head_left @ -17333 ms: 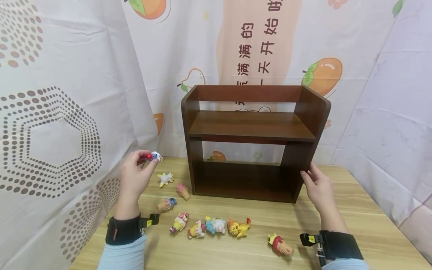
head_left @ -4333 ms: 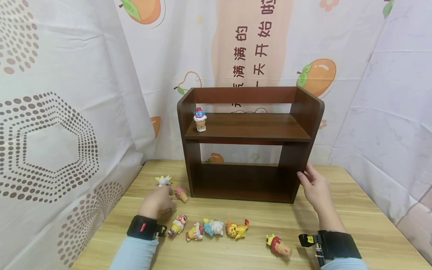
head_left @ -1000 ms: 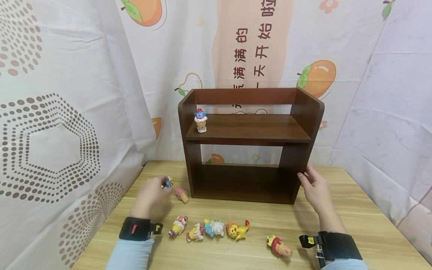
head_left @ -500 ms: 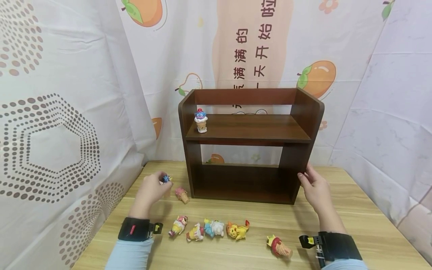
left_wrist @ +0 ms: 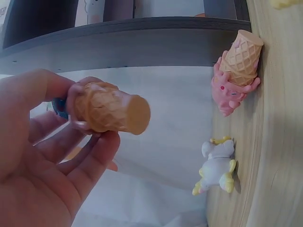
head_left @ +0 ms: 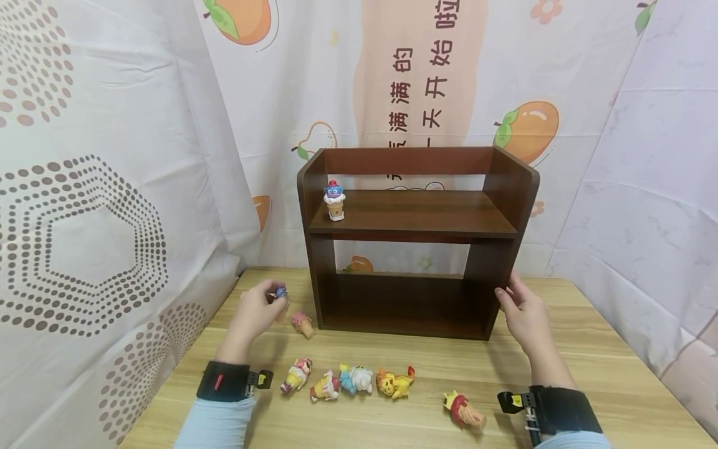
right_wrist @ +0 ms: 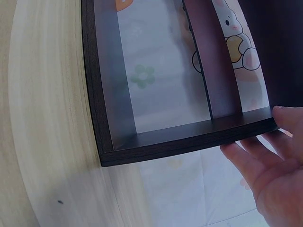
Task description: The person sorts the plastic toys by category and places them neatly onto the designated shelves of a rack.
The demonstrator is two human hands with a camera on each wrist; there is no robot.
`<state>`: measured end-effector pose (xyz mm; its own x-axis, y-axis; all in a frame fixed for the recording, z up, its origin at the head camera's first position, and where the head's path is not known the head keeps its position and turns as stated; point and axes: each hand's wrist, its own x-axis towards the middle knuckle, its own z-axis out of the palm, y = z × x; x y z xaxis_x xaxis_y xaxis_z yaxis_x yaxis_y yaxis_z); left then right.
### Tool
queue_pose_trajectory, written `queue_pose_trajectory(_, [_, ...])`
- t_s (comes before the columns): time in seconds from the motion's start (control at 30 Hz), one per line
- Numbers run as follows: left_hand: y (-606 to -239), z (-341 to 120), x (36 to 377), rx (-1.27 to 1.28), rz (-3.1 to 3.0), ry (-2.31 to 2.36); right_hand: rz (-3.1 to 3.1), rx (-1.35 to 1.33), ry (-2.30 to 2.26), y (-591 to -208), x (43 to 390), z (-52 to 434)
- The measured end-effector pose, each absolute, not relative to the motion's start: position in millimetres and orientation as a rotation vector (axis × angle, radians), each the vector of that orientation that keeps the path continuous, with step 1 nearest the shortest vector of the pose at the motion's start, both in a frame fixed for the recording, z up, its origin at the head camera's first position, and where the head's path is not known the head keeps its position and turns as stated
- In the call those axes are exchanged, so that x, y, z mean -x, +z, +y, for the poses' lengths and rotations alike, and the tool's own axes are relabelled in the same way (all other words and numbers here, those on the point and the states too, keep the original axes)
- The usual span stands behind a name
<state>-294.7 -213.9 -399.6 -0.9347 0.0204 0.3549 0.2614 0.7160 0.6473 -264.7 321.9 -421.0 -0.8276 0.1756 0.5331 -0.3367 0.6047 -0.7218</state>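
Note:
My left hand (head_left: 255,312) hovers just above the table left of the shelf and pinches a small ice-cream-cone figure with a blue top (head_left: 280,292). In the left wrist view the thumb and fingers (left_wrist: 90,151) hold the waffle cone (left_wrist: 109,108) sideways. The dark brown two-tier shelf (head_left: 417,215) stands at the back of the wooden table (head_left: 589,368). A blue-and-red cone figure (head_left: 334,200) stands upright at the left of its upper board. My right hand (head_left: 518,312) rests with straight fingers (right_wrist: 251,151) against the shelf's right side panel (right_wrist: 189,139).
A pink cone figure (head_left: 303,323) (left_wrist: 236,71) lies by the shelf's left foot, and a white-and-yellow figure (left_wrist: 218,165) lies near it. Several more figures (head_left: 357,378) lie in a row along the front, with one (head_left: 464,410) near my right wrist. Printed curtains enclose the table.
My left hand has risen a little and moved right toward the shelf with the blue-topped cone figure in it. The right hand has stayed on the shelf's side.

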Motion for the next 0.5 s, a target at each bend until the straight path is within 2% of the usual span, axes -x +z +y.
queue_pose_trajectory(0.5, [-391.5,-209.9,292.5,0.256,-2.428,-1.142,-2.275,-0.117,1.173,-421.0,264.1,323.4])
